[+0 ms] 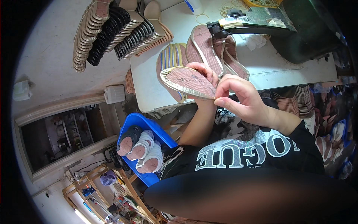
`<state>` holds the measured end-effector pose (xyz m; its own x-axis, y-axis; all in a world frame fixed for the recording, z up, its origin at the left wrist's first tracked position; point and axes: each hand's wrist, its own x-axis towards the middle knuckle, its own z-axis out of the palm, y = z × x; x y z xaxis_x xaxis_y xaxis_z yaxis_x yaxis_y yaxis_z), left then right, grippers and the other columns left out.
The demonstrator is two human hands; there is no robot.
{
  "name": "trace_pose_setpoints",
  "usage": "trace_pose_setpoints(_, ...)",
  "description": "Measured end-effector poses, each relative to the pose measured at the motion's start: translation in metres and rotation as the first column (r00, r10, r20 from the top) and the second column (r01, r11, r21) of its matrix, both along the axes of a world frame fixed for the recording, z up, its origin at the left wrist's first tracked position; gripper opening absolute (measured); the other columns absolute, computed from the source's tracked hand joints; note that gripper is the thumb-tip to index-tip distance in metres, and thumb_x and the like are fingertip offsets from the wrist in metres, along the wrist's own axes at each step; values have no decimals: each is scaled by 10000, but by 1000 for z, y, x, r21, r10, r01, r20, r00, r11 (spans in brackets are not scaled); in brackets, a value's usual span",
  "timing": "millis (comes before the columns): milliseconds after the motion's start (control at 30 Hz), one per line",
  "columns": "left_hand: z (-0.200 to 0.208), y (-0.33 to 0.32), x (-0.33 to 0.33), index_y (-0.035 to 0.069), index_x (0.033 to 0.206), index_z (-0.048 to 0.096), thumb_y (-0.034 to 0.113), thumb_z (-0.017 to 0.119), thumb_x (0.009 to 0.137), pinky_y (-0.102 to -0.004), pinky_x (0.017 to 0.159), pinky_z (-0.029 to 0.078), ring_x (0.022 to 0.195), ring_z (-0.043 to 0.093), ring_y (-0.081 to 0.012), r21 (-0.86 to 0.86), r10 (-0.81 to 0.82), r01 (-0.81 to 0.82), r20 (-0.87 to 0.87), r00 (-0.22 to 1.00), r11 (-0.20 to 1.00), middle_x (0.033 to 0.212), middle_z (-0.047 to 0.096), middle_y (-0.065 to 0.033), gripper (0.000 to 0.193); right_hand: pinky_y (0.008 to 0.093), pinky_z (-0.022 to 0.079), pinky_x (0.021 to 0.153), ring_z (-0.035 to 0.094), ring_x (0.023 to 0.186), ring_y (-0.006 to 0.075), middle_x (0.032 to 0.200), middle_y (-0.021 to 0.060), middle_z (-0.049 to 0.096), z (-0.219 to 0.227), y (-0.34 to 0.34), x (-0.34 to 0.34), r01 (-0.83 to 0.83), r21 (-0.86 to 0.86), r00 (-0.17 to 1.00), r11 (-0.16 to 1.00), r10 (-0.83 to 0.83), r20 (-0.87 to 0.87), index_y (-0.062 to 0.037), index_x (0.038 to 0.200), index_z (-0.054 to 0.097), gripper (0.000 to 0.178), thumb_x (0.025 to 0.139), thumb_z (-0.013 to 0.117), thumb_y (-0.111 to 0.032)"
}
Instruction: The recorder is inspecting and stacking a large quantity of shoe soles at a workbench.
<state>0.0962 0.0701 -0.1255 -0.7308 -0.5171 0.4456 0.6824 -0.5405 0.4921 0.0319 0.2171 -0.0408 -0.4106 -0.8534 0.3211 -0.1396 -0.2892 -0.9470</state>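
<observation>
Pinching at the narrow tip of the work: right hand point(244, 98), thumb and forefinger together; whether edge or trim sits between them is too small to tell. Left hand point(204, 71): fingers curled round the far rim, remainder hidden behind the piece. Held piece: pink, line-patterned sole point(186, 80) with a pleated pale-gold border, held up left of, and nearer the body than, the dark green machine point(309, 31) with projecting arm (landmark).

Handling, judged: light; base probably stiff yet springy, border softer, perhaps slick. Best hold likely the long edges near mid-length, light touch on the pleats, which could crease or lift.

Outward: similar pink soles point(203, 48) at the end of the machine's arm, on a white tabletop point(143, 89). Far left of the machine: stacked black soles point(108, 35) beside gold ones. Left of it, nearer the body: blue plastic bin point(164, 136) holding more soles.
</observation>
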Motion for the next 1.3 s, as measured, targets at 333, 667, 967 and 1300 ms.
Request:
trace_pose_setpoints(333, 0, 0, 6, -46, 1078, 466, 703, 746, 597, -296, 522, 492, 596, 533, -204, -27, 99, -97, 106, 989, 995, 762, 514, -125, 933, 254, 412, 780, 496, 846, 108, 911, 40, 545, 1, 1, -4, -157, 102, 949, 982, 121, 292, 9, 924, 558, 168, 891, 644, -132)
trace_pose_setpoints(667, 30, 17, 1, 32, 1045, 452, 322, 468, 975, -263, 444, 424, 541, 475, -174, 365, -96, 19, 194, 976, 931, 722, 428, -72, 299, 294, 440, 775, 558, 829, 149, 857, 57, 589, -9, -4, -9, 51, -70, 980, 996, -37, 193, -7, 917, 597, 139, 867, 647, -128)
trace_pose_setpoints(967, 21, 19, 5, 48, 1082, 502, 355, 547, 926, -274, 479, 387, 565, 442, -141, 411, -170, 94, 153, 974, 907, 766, 444, -45, 347, 292, 453, 772, 600, 834, 181, 879, 90, 633, -18, -9, 0, 95, 91, 989, 991, -84, -125, -5, 900, 649, 127, 818, 691, -93)
trace_pose_setpoints(1300, 25, 26, 8, 103, 1090, 460, 537, 507, 919, -238, 481, 383, 612, 451, -129, 310, -58, -31, 274, 960, 950, 785, 427, -28, 469, 306, 432, 752, 583, 757, 183, 792, 67, 598, -14, -15, 6, 91, 103, 996, 990, -91, -1, -30, 848, 623, 129, 836, 676, -147)
